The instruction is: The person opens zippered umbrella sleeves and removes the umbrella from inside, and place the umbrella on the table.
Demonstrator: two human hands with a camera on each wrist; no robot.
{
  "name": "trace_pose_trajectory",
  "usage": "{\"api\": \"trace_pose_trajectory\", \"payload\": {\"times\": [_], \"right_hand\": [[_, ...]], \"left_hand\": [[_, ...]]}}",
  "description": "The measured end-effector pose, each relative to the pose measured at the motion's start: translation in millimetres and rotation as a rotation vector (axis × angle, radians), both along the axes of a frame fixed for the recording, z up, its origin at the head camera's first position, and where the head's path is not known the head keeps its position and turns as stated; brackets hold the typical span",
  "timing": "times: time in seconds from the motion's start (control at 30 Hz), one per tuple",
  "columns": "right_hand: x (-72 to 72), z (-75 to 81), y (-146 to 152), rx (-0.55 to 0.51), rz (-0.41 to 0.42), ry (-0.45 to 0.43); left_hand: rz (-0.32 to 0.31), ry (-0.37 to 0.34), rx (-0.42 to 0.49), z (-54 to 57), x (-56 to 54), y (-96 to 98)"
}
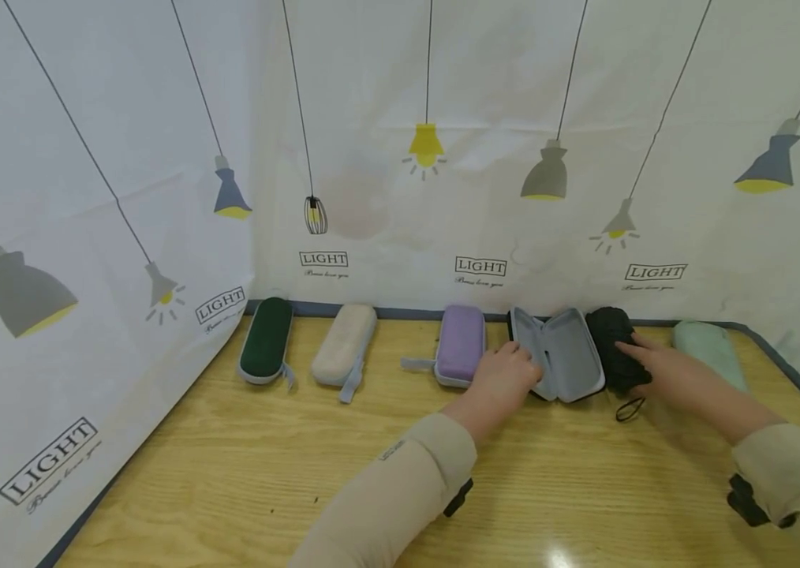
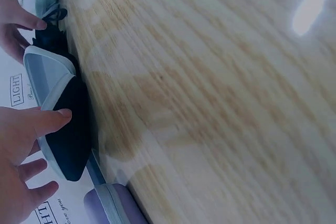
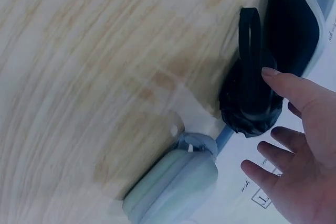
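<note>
At the back of the table point(image 1: 229, 505), an open grey-lined case point(image 1: 573, 359) sat between a purple case point(image 1: 461, 341) and a black bundle point(image 1: 609, 339). The left hand point(image 1: 505, 379) rested its thumb on the dark shell point(image 2: 72, 142); whether it pinched could not be told. The right hand point(image 1: 666, 372), fingers spread, touched the bundle with its thumb.

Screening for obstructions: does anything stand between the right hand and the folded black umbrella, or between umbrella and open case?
Nothing visible does: the right hand touches the folded black umbrella, which lies beside the open case.
</note>
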State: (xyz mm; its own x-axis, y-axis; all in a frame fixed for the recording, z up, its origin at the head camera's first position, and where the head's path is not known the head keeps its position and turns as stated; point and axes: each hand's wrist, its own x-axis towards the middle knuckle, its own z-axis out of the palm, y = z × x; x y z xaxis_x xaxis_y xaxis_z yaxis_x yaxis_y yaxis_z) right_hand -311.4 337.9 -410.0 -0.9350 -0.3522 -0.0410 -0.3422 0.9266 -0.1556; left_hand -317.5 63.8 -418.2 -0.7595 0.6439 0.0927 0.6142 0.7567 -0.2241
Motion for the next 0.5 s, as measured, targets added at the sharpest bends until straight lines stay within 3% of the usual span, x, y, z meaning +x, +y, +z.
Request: {"api": "trace_pose_trajectory", "payload": {"times": [0.23, 0.5], "right_hand": [[9.0, 12.7, 13, 0.016, -0.067, 0.053], [16.4, 14.7, 38, -0.021, -0.32, 0.005]], "left_hand": [[-0.011, 0.003, 0.015, 4.5, 5.1, -5.5], [-0.027, -0.019, 0.017, 14.6, 11.6, -15.8]]}}
